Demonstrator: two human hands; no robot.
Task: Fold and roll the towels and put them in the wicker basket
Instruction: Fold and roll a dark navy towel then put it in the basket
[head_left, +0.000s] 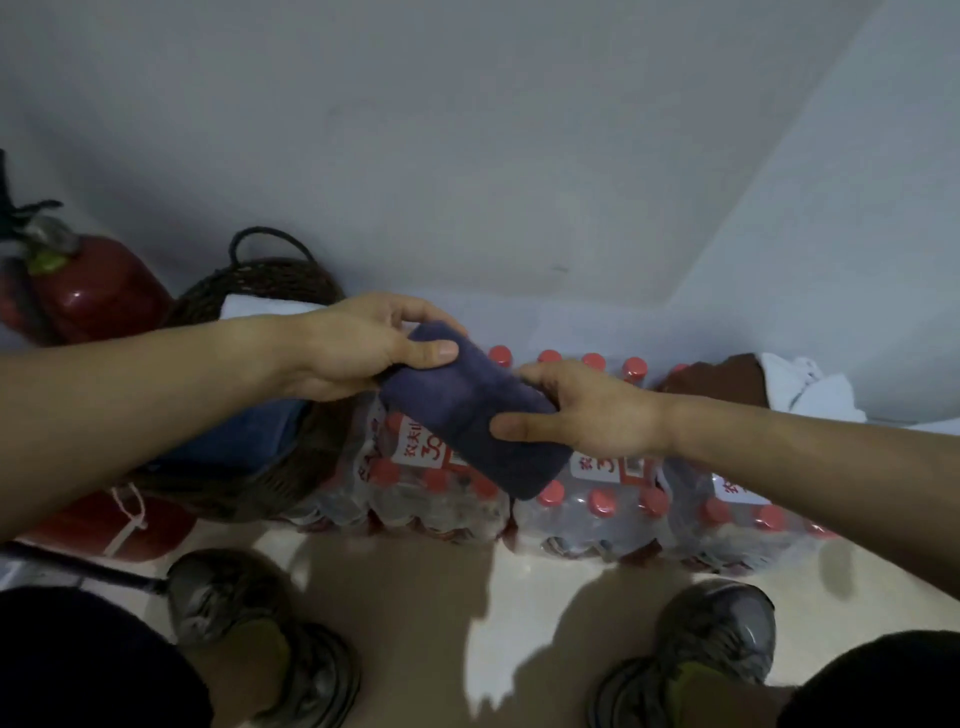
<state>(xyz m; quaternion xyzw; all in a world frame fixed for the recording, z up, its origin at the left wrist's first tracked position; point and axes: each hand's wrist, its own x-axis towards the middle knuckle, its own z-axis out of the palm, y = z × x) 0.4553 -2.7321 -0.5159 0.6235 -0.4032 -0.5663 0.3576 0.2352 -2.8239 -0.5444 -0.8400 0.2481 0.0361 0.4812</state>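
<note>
A: How is the towel (470, 415) looking?
B: Dark navy, rolled tight, slanting from ten to four o'clock above the bottle packs (597, 499).
A: Hands?
B: Left hand (358, 348) is gripping its upper end, right hand (587, 410) is gripping its middle; the basket (270, 291) is sitting at nine o'clock.

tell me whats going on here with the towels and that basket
A person is standing over shrink-wrapped packs of water bottles and holding a rolled dark blue towel in both hands, the left hand at its upper end and the right hand along its side. The wicker basket sits to the left, already holding a white towel and a blue one. More towels wait on the right.
</note>
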